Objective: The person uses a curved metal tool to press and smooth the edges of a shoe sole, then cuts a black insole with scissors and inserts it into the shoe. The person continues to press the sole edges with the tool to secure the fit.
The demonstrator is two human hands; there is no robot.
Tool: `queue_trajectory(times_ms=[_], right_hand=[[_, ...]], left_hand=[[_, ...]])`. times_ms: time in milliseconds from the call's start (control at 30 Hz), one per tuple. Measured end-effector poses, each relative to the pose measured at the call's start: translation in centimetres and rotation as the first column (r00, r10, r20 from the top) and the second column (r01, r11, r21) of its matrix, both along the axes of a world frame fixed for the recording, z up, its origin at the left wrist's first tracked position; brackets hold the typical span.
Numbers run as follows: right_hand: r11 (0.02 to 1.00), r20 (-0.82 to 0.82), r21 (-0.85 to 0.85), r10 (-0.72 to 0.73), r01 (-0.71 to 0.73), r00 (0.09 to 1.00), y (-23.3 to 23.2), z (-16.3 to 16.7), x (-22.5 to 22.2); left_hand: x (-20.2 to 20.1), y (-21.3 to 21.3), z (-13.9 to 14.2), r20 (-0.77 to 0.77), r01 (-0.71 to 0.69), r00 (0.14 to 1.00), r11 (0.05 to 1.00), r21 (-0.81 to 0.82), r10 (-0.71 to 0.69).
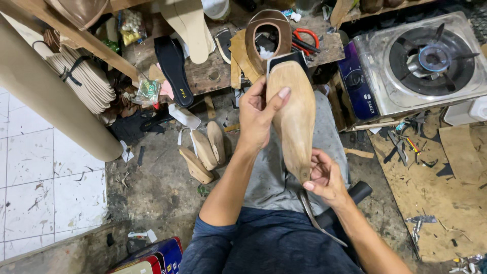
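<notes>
left hand [257, 117]: wrapped around the upper part of the wooden shoe last [292, 119], thumb pressed flat on its face, fingers hidden behind it
right hand [327, 178]: pinching the narrow lower end of the last, fingers curled tight (fingertips partly tucked under the wood)
wooden shoe last: held upright over the lap, between both hands, its top meeting a brown shoe upper [268, 36]
curved metal tool [318, 218]: pokes out below the right hand, grip hard to make out
spare lasts [205, 150]: lying on the dirty floor, left of the arm
gas stove [425, 63]: upper right, edge cut off
workbench [213, 71]: cluttered, black insole [174, 68] resting on it
</notes>
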State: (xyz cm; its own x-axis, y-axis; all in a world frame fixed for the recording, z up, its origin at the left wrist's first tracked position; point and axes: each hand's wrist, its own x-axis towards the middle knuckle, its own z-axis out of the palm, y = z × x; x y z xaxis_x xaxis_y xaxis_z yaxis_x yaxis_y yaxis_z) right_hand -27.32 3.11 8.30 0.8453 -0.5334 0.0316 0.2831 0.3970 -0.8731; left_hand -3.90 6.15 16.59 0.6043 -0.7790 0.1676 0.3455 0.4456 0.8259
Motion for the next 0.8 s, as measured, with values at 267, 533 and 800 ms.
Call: queue_trajectory(times_ms=[267, 533, 800], right_hand=[[0.994, -0.017, 0.096, 0.052, -0.05, 0.998, 0.7, 0.9, -0.3], [0.998, -0.118, 0.057, 0.007, 0.0, 0.993, 1.1, 5.7, 0.9], [0.98, 0.018, 0.195, 0.049, -0.051, 0.999, -2.5, 10.9, 3.7]], left_hand=[[-1.4, 0.3, 2.8, -0.2, 0.29, 0.916, 0.919, -0.269, -0.347], [-0.2, -2.6, -0.3, -0.264, 0.239, 0.924, 0.956, -0.173, -0.278], [6.5, -8.9, -3.1, -0.553, 0.356, 0.577, 0.795, -0.492, -0.601]])
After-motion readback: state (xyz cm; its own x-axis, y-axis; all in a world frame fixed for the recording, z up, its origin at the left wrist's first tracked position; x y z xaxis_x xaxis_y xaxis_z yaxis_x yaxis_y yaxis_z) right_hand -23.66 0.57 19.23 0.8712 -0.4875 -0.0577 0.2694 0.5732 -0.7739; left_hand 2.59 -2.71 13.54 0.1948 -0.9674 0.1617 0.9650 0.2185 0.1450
